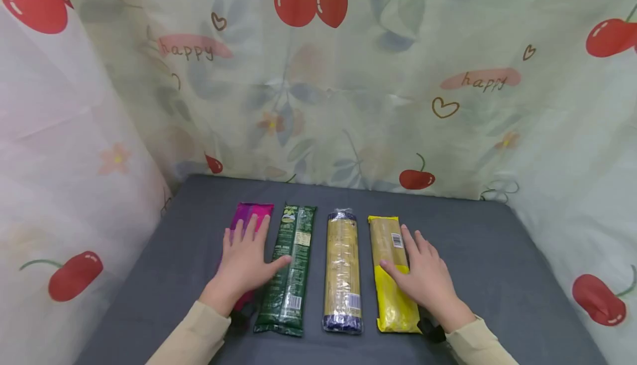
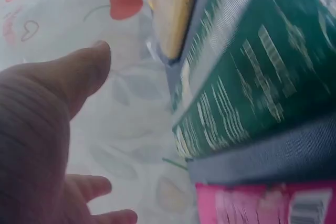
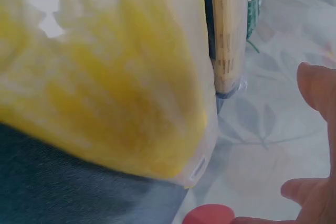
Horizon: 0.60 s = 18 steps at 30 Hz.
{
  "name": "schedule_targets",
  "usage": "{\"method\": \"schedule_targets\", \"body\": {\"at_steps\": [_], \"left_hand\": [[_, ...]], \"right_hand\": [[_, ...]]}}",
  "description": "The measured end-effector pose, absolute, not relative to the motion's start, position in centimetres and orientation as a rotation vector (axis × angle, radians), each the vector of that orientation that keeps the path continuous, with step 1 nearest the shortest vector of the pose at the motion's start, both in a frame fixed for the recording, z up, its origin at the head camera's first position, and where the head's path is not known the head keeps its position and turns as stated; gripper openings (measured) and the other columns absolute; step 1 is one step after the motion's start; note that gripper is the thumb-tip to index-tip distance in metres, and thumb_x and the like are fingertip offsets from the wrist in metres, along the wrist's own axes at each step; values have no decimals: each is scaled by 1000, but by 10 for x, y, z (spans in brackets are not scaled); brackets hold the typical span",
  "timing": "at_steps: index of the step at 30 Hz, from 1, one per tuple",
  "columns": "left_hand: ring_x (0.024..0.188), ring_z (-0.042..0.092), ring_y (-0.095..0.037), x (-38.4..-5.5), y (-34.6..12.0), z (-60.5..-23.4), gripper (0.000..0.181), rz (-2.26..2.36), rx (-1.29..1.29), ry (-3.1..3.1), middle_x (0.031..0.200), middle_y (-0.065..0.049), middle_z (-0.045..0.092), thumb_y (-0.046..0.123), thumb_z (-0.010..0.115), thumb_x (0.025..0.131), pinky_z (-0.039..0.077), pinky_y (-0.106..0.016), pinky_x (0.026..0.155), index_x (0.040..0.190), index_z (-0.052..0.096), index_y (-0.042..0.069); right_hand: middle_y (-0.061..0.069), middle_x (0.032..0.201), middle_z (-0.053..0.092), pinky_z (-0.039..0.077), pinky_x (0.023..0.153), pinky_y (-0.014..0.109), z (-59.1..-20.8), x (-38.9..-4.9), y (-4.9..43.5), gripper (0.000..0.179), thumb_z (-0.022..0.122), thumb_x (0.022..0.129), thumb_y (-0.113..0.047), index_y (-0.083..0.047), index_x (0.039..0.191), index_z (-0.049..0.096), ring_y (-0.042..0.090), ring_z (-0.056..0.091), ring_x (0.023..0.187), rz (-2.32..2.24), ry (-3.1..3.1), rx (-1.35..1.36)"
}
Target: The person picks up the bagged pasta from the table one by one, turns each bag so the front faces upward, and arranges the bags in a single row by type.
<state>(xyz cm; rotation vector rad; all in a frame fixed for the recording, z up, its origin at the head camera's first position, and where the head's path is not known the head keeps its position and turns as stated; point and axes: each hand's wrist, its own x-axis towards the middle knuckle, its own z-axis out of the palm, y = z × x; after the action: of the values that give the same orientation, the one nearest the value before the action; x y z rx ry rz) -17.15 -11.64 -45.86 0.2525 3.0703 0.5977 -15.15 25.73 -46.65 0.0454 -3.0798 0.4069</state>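
My left hand point(image 1: 244, 262), fingers spread, is over a pink-purple packet point(image 1: 255, 209) and the left edge of a dark green packet point(image 1: 293, 290). The left wrist view shows the left thumb point(image 2: 86, 72) apart from the green packet point(image 2: 252, 72). Spread fingers also show on my right hand point(image 1: 428, 276), over the right side of a yellow packet point(image 1: 395, 304) with a see-through upper part; contact is unclear. Between the green and yellow packets lies a clear packet of pale noodle sticks point(image 1: 342, 265) with dark blue ends. Neither hand grips anything.
All the packets lie lengthwise, side by side, on a dark grey tabletop point(image 1: 473, 243). A cherry-patterned curtain point(image 1: 318, 105) stands behind the table and along both sides. Dark wrist straps show at both cuffs.
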Motion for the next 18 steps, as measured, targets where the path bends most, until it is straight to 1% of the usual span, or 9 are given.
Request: {"method": "schedule_targets", "body": {"at_steps": [4,6,8,10,13,15,17,18], "left_hand": [[141,18,-45,-173,-102,-454,110,681,313,3055,157,-18,21,73,63,76,11,-63,110,156,15,17],[138,27,-42,-174,-90,-452,110,767,338,3027,155,-16,26,72,66,75,24,-61,107,156,16,18],[137,32,-38,-173,-77,-450,111,878,345,2966,154,-14,29,73,66,73,33,-59,104,156,16,20],[136,34,-36,-171,-62,-448,111,1007,329,2872,154,-12,30,74,67,70,37,-58,101,156,16,25],[133,40,-32,-169,-37,-449,111,1175,315,2742,152,-7,35,76,67,69,41,-54,99,156,16,29],[130,45,-31,-169,-21,-452,108,1299,300,2661,149,-7,39,74,67,70,44,-52,95,155,18,29],[125,49,-30,-169,-6,-455,105,1419,280,2598,146,-7,43,71,68,72,48,-50,92,154,22,26],[125,50,-31,-169,1,-457,104,1467,263,2569,146,-8,43,72,68,72,48,-49,91,154,23,26]], "right_hand": [[26,151,26,33,94,70,-465,-147,264,105,44,78,-83,-22,157,9,53,34,127,517,-3085,29],[26,150,28,35,92,69,-465,-144,269,105,47,79,-81,-24,157,7,52,37,126,579,-3090,7],[25,150,30,37,91,69,-466,-141,274,104,51,80,-77,-24,157,6,51,38,127,636,-3097,-16],[26,150,30,37,92,68,-467,-139,279,103,55,81,-73,-24,157,7,49,38,128,707,-3099,-35],[24,149,33,41,90,65,-469,-137,284,102,58,81,-71,-25,157,8,47,42,127,856,-3095,-57],[22,147,36,44,88,61,-469,-135,286,101,60,81,-69,-25,157,9,44,46,124,952,-3091,-77],[21,144,41,48,85,57,-469,-133,288,101,62,81,-68,-24,156,12,41,50,120,1026,-3086,-104],[20,143,42,48,85,56,-469,-131,289,101,63,81,-67,-23,156,14,40,51,119,1049,-3086,-122]]}}
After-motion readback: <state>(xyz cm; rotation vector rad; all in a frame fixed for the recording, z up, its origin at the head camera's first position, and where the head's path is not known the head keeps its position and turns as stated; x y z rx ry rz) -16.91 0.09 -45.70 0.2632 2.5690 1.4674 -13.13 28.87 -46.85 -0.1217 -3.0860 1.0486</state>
